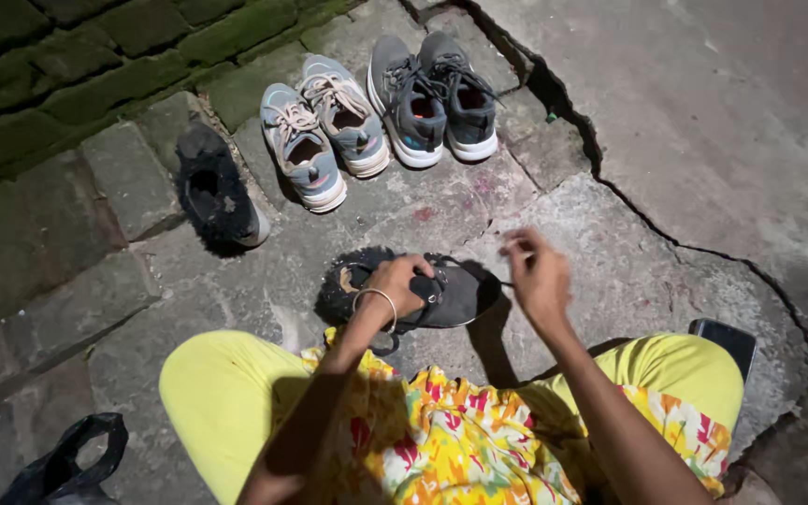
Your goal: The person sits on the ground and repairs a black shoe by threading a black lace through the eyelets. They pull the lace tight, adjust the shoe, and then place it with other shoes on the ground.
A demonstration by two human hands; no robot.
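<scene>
Down between your knees, your left hand point(402, 285) clamps the dark shoe point(441, 295) flat on the stone so it can't slide, while your right hand point(537, 273) pinches its lace, fingers pressed together, pulling up and away

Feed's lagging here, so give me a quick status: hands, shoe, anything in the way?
Left hand pressing down on dark shoe. Right hand pinching its lace, pulled up. Dark fuzzy shoe and two sneaker pairs beyond, apart.

Cracked stone floor point(703, 140) w/ mossy bricks point(95, 56), harsh light.
</scene>
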